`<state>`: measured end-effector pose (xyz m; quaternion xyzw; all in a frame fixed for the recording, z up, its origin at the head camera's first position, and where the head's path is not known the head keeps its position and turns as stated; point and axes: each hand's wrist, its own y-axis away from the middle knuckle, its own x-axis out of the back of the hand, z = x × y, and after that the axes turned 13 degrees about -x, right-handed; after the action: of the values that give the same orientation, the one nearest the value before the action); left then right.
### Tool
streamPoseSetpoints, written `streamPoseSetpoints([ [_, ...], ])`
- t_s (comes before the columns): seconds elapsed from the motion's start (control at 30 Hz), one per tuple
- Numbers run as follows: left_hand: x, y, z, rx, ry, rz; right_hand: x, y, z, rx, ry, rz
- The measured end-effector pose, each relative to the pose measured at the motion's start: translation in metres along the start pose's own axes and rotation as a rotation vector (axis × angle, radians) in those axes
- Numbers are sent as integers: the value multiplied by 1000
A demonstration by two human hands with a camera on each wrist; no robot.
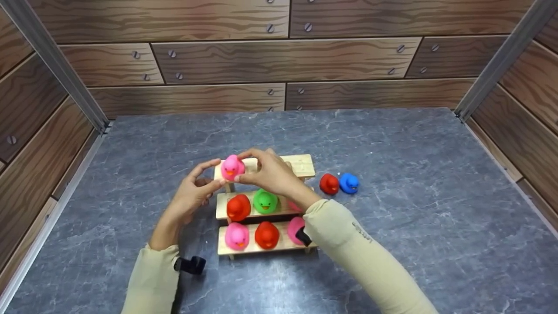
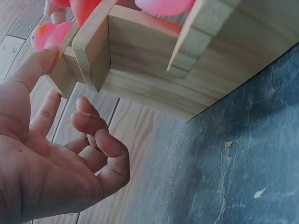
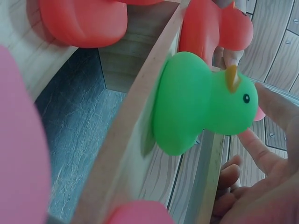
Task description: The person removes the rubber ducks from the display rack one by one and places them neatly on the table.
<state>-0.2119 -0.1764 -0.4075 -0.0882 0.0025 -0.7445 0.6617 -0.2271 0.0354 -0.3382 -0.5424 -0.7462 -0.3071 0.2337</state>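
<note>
A three-tier wooden stand (image 1: 303, 166) has rubber ducks on its steps. My right hand (image 1: 273, 173) pinches a pink rubber duck (image 1: 232, 168) between thumb and forefinger at the left end of the top tier. In the right wrist view, a green duck (image 3: 187, 102) hides most of that pink duck. With thumb and forefinger spread across it, my left hand (image 2: 60, 154) holds the left end of the top board (image 2: 61, 77); its other fingers curl. The middle tier carries a red duck (image 1: 238, 208), the green one and a partly hidden pink one.
On the bottom tier are a pink duck (image 1: 237, 236), a red duck (image 1: 267, 235) and another pink duck (image 1: 295, 230) partly behind the right wrist camera. Right of the stand, a red duck (image 1: 329, 184) and a blue duck (image 1: 349, 183) sit on the grey table (image 1: 418, 209). Wood-patterned walls surround it.
</note>
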Motion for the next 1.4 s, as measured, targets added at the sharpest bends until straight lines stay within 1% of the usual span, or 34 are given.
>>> streamPoseSetpoints([
  [0.2, 0, 0, 0, 1, 1, -2, -3, 1, -1, 9, 35, 18],
  [0.47, 0, 0, 0, 7, 5, -3, -6, 2, -4, 4, 22, 36],
  [0.77, 0, 0, -1, 9, -9, -4, -9, 1, -8, 5, 38, 48],
  [1.07, 0, 1, -1, 6, -8, 2, -15, 2, -11, -40, 35, 70],
  [1.23, 0, 1, 0, 8, -7, 6, -14, 2, -9, -12, 26, 76],
  [1.4, 0, 1, -1, 2, -10, -1, -8, 1, -6, 11, 1, 72],
])
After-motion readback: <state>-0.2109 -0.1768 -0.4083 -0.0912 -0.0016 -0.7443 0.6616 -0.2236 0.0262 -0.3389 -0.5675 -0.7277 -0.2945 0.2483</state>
